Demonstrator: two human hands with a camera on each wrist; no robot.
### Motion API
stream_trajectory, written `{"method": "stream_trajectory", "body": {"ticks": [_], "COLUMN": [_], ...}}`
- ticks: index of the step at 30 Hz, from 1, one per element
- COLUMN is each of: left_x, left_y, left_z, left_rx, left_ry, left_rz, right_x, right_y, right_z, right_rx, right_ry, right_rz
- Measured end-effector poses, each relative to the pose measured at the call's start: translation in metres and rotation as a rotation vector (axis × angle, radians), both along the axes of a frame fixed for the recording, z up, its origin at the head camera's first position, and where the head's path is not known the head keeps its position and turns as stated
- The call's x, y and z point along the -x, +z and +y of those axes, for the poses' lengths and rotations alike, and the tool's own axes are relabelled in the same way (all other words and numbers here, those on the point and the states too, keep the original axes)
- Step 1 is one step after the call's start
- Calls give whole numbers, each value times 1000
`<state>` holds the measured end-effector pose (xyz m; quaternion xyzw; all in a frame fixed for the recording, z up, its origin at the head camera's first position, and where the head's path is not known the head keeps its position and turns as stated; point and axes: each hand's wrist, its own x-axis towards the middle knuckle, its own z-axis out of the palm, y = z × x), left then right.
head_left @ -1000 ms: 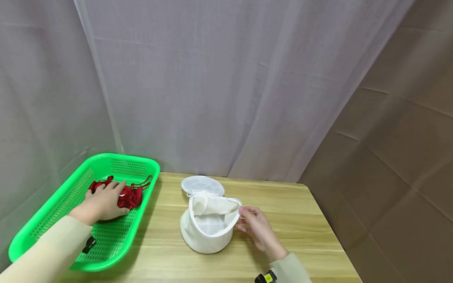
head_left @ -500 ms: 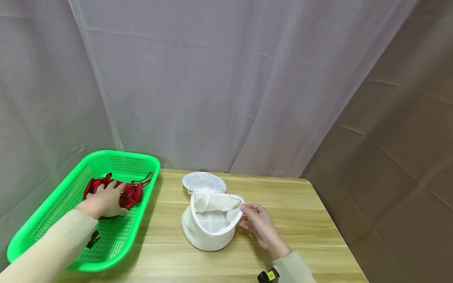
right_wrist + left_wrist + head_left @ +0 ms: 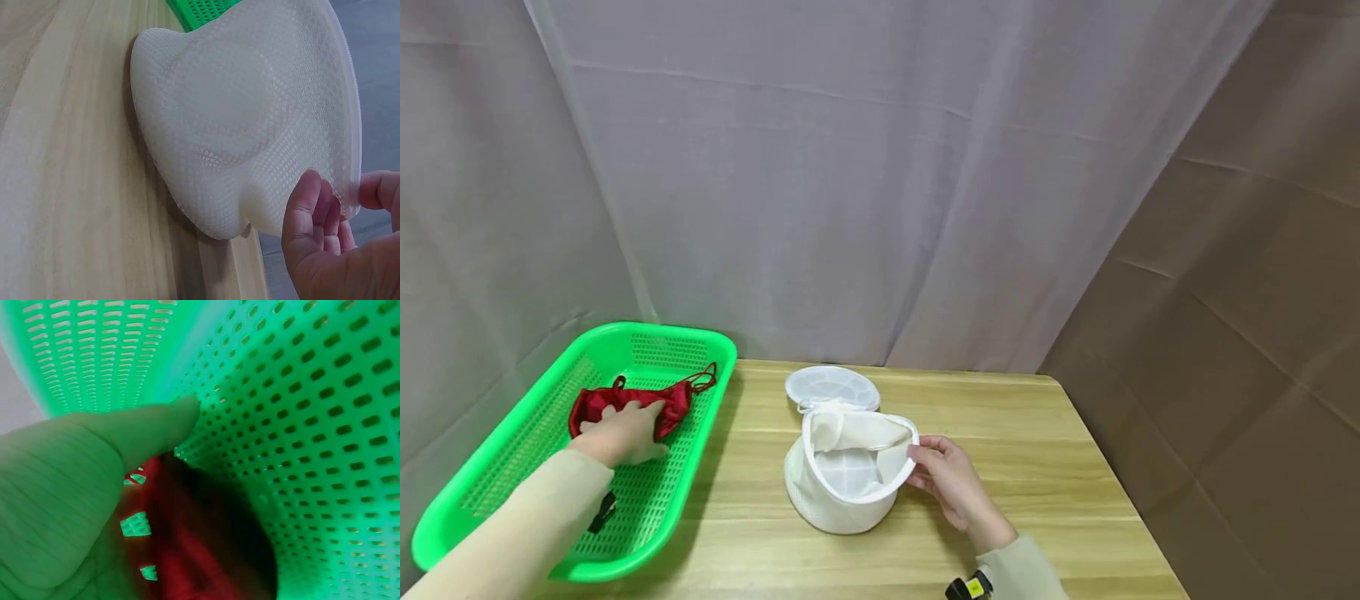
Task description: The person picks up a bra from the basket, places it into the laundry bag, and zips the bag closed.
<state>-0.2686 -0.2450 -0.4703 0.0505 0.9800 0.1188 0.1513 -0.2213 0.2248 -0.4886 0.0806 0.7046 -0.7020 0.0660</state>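
Note:
In the head view my left hand (image 3: 625, 435) rests with spread fingers on a crumpled dark red satiny garment (image 3: 676, 407) with thin cords, inside the green basket (image 3: 724, 343). The left wrist view shows the thumb (image 3: 156, 428) held out apart from the red cloth (image 3: 190, 540); the other fingertips are hidden. My right hand (image 3: 951, 483) pinches the rim of a white mesh laundry bag (image 3: 842, 518) between thumb and fingers. The bag stands with its mouth open and its round lid (image 3: 832, 388) folded back. Honeycomb mesh and a zip edge show in the right wrist view.
The bag stands on a light wooden table (image 3: 1015, 433), right of the basket. Grey curtains (image 3: 790, 183) hang behind and at the left, with a brownish one (image 3: 1240, 292) at the right. A black strap piece (image 3: 602, 512) shows under the left sleeve.
My left hand has drawn slightly nearer over the red garment, which now lies smoother and a little further left. The right hand keeps its pinch on the bag's rim.

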Motion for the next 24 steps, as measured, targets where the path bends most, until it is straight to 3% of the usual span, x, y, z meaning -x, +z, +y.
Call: {"method": "stream_trajectory", "body": {"ticks": [12, 19, 24], "left_x": [1, -1, 0], "left_y": [-8, -8, -8], "left_z": [-16, -32, -38], "left_rx": [-26, -57, -69], "left_ry": [-31, -78, -98], "left_rz": [24, 169, 214], "right_x": [-3, -5, -6], "right_y": [-5, -7, -8], "right_z": [-6, -11, -11], "right_rx": [22, 19, 32], "right_ry": [21, 28, 25], "right_rz": [4, 6, 5]}}
